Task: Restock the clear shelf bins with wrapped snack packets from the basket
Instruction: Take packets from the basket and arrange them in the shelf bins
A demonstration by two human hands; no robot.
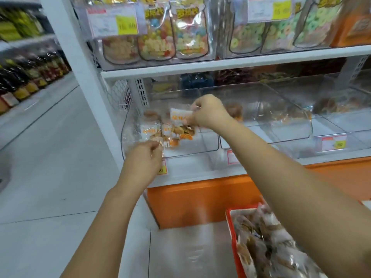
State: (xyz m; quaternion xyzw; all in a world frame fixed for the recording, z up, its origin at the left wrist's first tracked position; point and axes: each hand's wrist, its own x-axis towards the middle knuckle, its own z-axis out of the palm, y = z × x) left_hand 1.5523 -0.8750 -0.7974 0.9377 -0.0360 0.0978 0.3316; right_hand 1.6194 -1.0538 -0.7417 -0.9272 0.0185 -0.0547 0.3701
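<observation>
Both hands reach into the leftmost clear bin (208, 145) on the lower shelf. My right hand (208, 112) pinches a white and orange wrapped snack packet (179, 120) over the bin's middle. My left hand (143, 157) sits at the bin's front left edge, fingertips pinching the wrapper of another packet (149, 132). A few more such packets lie between the two hands. At the bottom right, a red basket (233, 237) holds several clear-wrapped brown snacks; my right forearm crosses over it.
More clear bins (301, 125) run to the right on the same shelf, with price tags (333, 143) on their fronts. The shelf above carries candy pouches (158, 37). An orange base panel (200, 203) lies below. A tiled aisle and bottle shelves (30, 77) are at left.
</observation>
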